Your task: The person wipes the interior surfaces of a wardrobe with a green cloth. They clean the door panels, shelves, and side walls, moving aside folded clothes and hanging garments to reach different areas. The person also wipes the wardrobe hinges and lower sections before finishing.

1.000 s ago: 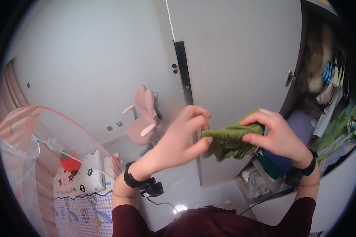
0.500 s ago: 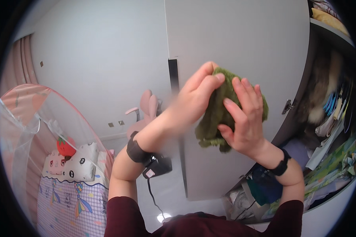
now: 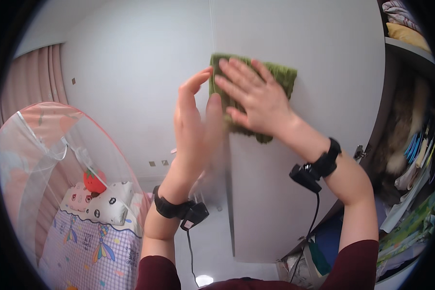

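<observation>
My right hand [image 3: 263,104] spreads flat over the green plush cloth [image 3: 283,75], which appears pressed against the wardrobe door [image 3: 266,198] near its left edge. My left hand [image 3: 193,118], blurred beside it, keeps a wide grip. The cloth is opened out; how much of the door's surface is done or left, I cannot tell.

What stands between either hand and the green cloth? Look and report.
Nothing visible. The right hand lies spread over the cloth; the left hand is at its left edge, blurred, so contact there is unclear. The door is behind the cloth, in neither hand's way.
</observation>
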A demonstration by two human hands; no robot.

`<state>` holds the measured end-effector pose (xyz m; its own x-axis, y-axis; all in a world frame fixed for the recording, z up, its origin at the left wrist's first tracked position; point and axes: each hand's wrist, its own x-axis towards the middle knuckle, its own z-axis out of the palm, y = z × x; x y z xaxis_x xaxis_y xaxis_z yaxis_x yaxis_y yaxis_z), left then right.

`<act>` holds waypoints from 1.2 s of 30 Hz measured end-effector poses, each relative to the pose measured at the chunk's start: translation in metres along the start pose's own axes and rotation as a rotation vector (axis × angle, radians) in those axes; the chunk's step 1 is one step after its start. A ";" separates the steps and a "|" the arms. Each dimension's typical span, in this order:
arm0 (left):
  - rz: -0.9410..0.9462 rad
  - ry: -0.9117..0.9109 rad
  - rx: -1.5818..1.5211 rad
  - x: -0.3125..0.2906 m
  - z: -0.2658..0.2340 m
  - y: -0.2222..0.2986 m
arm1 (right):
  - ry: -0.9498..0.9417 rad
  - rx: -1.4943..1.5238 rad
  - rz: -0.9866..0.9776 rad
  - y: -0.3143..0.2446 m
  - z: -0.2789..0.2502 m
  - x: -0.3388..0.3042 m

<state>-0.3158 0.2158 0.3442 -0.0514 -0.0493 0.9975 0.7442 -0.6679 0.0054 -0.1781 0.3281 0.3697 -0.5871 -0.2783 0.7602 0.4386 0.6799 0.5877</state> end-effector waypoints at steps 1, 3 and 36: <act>0.007 0.013 0.046 0.000 0.005 -0.004 | 0.056 -0.050 -0.009 0.020 -0.003 0.011; 0.016 0.041 0.136 -0.001 0.011 -0.012 | 0.173 -0.256 0.014 0.069 -0.019 0.024; 0.312 -0.086 0.441 0.102 0.074 -0.009 | 0.295 -0.664 0.605 0.291 -0.152 0.121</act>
<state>-0.2784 0.2723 0.4512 0.2574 -0.1223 0.9585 0.9251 -0.2552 -0.2810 -0.0173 0.3892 0.6748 0.0234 -0.2269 0.9736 0.9633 0.2655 0.0387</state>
